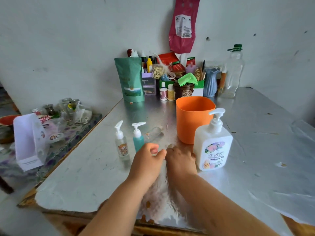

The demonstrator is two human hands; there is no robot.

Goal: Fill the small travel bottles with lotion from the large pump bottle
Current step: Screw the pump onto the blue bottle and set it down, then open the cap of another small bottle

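Note:
The large white pump bottle [213, 147] with a flowered label stands upright right of my hands. Two small travel bottles with pumps stand to the left: a clear one [122, 145] and a blue one [138, 139]. A third small clear bottle [153, 132] lies on its side behind them with no pump on it. My left hand [148, 158] is in front of the blue bottle, fingers curled, nothing visible in it, thumb reaching to my right hand [180, 160]. The right hand lies knuckles up against the large bottle's base. Its fingers are hidden, so what it holds cannot be told.
An orange cup [194, 118] stands just behind my right hand and the large bottle. Packets, jars, a blue vase [210, 82] and a tall clear bottle [232, 72] crowd the back wall. The metal-covered table [88, 167] ends at the left; a lower side table [71, 133] holds jars and a box.

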